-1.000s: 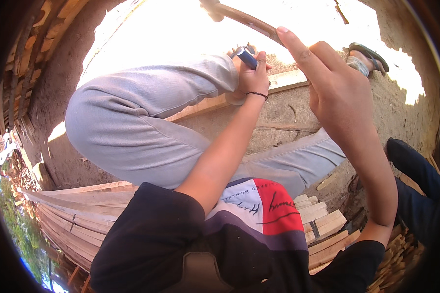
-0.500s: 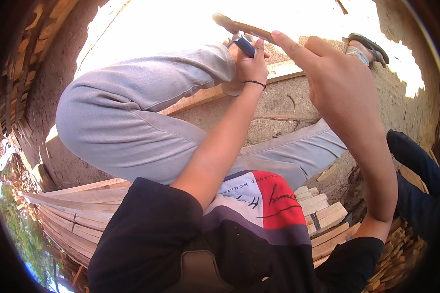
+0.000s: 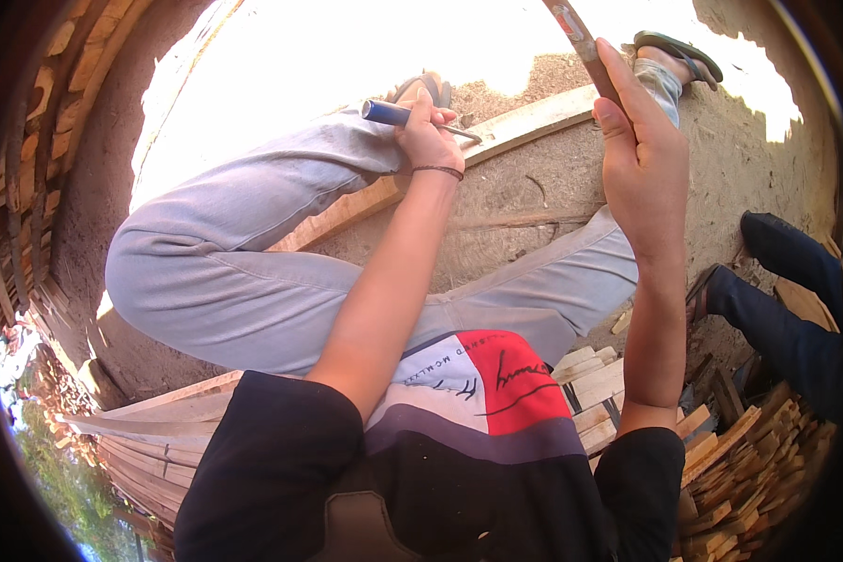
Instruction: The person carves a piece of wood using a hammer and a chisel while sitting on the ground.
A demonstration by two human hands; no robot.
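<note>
My left hand [image 3: 427, 131] grips a chisel with a blue handle [image 3: 387, 113]; its thin metal blade points right, down onto a long wooden plank [image 3: 525, 122] that lies across the sandy ground. Raised at the upper right, my right hand [image 3: 639, 159] holds a wooden handle [image 3: 583, 42] whose far end runs out of view at the top. My legs in grey trousers [image 3: 244, 272] are bent on either side of the plank, a sandalled foot [image 3: 676, 51] at its far end.
Stacks of cut wooden slats lie at the lower right [image 3: 721, 468] and lower left [image 3: 150, 440]. Another person's dark-trousered leg [image 3: 787, 300] comes in from the right. A curved earthen wall [image 3: 75, 169] rises on the left.
My view has dropped closer to the work. The left hand has set the chisel down onto the plank. The right hand has lifted the wooden handle higher.
</note>
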